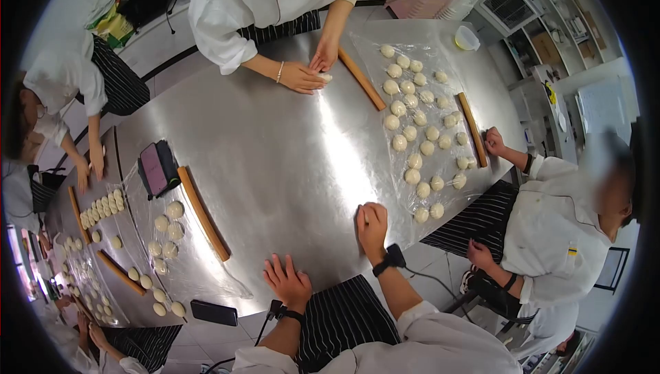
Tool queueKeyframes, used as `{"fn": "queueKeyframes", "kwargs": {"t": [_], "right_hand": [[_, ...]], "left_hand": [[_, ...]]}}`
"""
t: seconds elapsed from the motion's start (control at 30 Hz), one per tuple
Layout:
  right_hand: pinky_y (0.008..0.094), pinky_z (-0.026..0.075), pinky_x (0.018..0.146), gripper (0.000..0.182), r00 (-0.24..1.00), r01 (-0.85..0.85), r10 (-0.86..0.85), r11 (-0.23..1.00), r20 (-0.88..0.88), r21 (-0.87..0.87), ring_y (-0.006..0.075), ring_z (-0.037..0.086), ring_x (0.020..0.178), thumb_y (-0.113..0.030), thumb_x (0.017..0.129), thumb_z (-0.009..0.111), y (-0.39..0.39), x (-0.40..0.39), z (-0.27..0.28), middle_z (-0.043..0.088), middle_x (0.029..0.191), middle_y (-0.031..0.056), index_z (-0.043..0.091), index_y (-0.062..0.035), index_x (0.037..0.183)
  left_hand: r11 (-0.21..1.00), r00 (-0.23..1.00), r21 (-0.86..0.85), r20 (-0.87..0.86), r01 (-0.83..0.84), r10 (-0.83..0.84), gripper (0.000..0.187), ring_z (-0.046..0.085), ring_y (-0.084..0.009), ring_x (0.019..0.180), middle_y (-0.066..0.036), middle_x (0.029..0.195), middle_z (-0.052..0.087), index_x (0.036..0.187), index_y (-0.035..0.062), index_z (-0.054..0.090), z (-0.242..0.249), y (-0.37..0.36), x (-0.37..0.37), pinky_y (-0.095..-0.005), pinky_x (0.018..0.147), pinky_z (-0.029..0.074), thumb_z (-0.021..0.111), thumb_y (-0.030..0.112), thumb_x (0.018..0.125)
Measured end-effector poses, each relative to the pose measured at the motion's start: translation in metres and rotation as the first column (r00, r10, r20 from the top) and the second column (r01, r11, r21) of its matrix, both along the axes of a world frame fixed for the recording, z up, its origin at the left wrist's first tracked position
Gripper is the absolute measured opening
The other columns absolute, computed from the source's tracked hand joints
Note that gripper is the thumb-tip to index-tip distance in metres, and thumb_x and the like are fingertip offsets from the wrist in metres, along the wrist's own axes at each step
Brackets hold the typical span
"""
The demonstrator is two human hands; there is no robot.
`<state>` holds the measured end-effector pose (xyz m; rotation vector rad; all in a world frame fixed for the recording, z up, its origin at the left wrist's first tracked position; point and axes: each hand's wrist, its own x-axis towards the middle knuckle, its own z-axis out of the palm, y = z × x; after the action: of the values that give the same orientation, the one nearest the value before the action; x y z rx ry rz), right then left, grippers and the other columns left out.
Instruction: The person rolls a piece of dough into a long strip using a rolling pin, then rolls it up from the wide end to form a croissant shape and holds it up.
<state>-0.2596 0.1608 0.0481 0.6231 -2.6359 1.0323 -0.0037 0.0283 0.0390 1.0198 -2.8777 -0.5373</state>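
Note:
My left hand (286, 282) lies flat on the steel table (289, 188) near its front edge, fingers spread and nothing under them that I can see. To its right, my right hand (372, 231) rests on the tabletop, curled into a loose fist, with no object showing in it. Left of my left hand lies a wooden rolling pin (203, 214), beside several round dough balls (174, 210) partly under clear plastic film. Right of my right hand, many dough balls (427, 148) sit on and under another plastic sheet (405, 199).
Across the table a person's hands (302, 77) press a small dough piece (325, 78), near another rolling pin (361, 78). At right, a co-worker's fist (493, 141) is beside a rolling pin (472, 130). A propped phone (153, 169) and a black phone (214, 313) are at left.

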Motion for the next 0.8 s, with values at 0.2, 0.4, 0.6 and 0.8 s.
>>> {"fn": "queueKeyframes", "kwargs": {"t": [0.2, 0.4, 0.6, 0.8], "right_hand": [[0.0462, 0.054, 0.089, 0.012, 0.971, -0.23, 0.233, 0.972, 0.06, -0.055, 0.038, 0.066, 0.098, 0.002, 0.087, 0.076, -0.044, -0.028, 0.004, 0.068, 0.101, 0.0174, 0.07, -0.0007, 0.097], [0.0461, 0.054, 0.089, 0.009, 0.995, -0.099, 0.1, 0.991, -0.002, -0.092, 0.0385, 0.067, 0.1, 0.002, 0.089, 0.077, 0.008, 0.006, -0.011, 0.069, 0.103, 0.0175, 0.069, -0.0002, 0.094], [0.0475, 0.054, 0.089, 0.012, 0.972, -0.218, 0.223, 0.974, 0.078, -0.064, 0.0394, 0.065, 0.099, 0.0, 0.087, 0.075, -0.044, -0.044, 0.0, 0.069, 0.103, 0.0185, 0.065, 0.0002, 0.093], [0.0475, 0.053, 0.091, 0.01, 0.978, -0.21, 0.211, 0.977, 0.004, -0.026, 0.0412, 0.067, 0.101, 0.003, 0.089, 0.072, -0.004, 0.025, -0.007, 0.068, 0.102, 0.0187, 0.063, 0.0011, 0.093]], "left_hand": [[1.0, 1.0, -0.009, -0.015, -0.004, 0.004, 0.063, 0.022, -0.0554, 0.16, -0.029, 0.172, 0.033, 0.152, 0.0027, 0.055, 0.0, 0.002, -0.001, -0.0698, 0.129, 0.015, 0.054, 0.025, 0.093], [1.0, 0.999, -0.019, -0.031, -0.022, 0.022, 0.062, 0.028, -0.0545, 0.158, -0.028, 0.168, 0.04, 0.149, 0.0049, 0.06, -0.003, -0.002, -0.002, -0.0699, 0.128, 0.018, 0.055, 0.025, 0.091], [1.0, 1.0, -0.005, -0.009, -0.015, 0.015, 0.064, 0.022, -0.0537, 0.161, -0.027, 0.172, 0.033, 0.154, 0.0043, 0.054, 0.0, 0.002, 0.001, -0.0683, 0.13, 0.014, 0.054, 0.025, 0.093], [1.0, 1.0, -0.01, -0.01, -0.024, 0.024, 0.065, 0.021, -0.053, 0.161, -0.026, 0.172, 0.034, 0.154, 0.0045, 0.054, -0.004, 0.002, 0.001, -0.0681, 0.13, 0.014, 0.054, 0.025, 0.092]]}}
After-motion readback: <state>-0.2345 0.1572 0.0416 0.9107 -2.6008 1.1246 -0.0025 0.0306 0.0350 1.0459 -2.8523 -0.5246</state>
